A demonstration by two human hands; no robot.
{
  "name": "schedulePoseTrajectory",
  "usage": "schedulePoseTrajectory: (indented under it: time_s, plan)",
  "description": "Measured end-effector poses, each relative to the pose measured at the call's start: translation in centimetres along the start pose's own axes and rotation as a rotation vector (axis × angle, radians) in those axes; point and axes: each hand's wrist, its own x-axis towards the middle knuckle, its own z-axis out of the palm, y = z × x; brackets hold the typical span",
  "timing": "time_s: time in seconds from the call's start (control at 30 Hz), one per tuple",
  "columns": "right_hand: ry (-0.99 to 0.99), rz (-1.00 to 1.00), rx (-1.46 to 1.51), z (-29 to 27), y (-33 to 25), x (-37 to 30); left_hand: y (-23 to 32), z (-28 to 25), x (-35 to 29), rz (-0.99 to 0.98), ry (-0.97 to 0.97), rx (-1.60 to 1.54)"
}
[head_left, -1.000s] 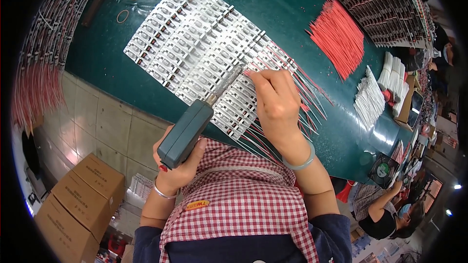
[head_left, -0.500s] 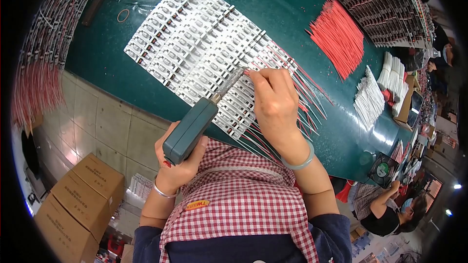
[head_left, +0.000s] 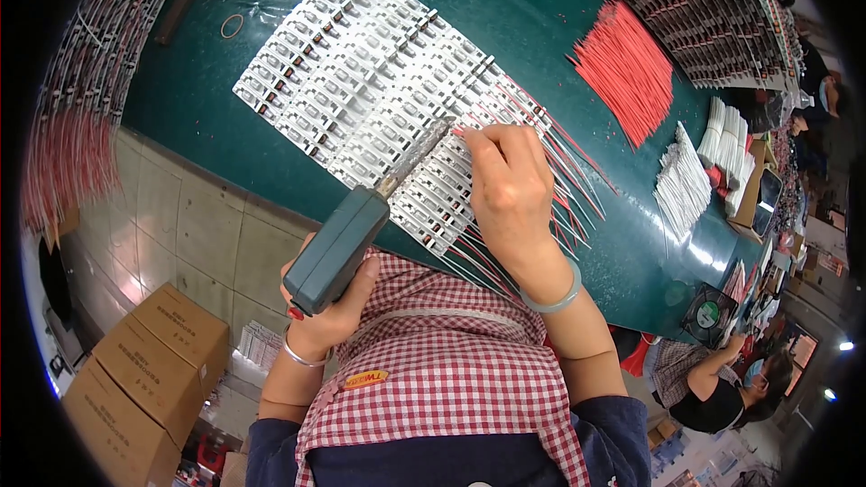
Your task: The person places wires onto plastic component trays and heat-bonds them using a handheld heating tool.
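Person's L hand (head_left: 347, 311): grip wrapped round a dark green, boxy, pistol-shaped tool w/ a long grey metal tip (head_left: 336, 248). R hand (head_left: 512, 189): grip narrow, pinching what looks like 1 thin red wire (head_left: 458, 132) just beside the tool's tip; whether the 2 touch is too small to tell. Both meet over the broad white panel of small ribbed modules in rows (head_left: 361, 72), lying aslant on the glossy dark green bench (head_left: 505, 0), its lowest corner near the bench's edge. Loose red & white wires (head_left: 577, 162) trail off the panel's R side, partly behind the R hand.

To do this step well, the person should prob. pinch the wire close to its end but w/ fingertips clear of the metal, which may be hot; hold it flat & still against the module; steady the L wrist so the tip doesn't wander onto neighbouring rows; & leave the trailing wires fanned out, i.e. well away from the tip.
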Motion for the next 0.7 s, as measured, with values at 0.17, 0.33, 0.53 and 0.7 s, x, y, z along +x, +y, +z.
schedulePoseTrajectory:
  time_s: [0.17, 0.33, 0.53, 0.7]
  plan:
    - [0.04, 0.0, 0.018, 0.18, 0.16, -0.13, -0.23, -0.19, -0.3, 0.015, -0.002, 0.014]
    - [0.079, 0.003, 0.073, -0.09, -0.61, -0.5, -0.46, -0.37, -0.7, 0.033, -0.004, 0.037]
    - [0.056, 0.028, 0.081, 0.3, -0.62, -0.81, -0.13, -0.47, -0.82, -0.034, -0.036, 0.034]
    - [0.014, -0.003, 0.074, 0.22, -0.6, -0.87, 0.19, -0.3, -0.52, -0.057, -0.055, 0.018]
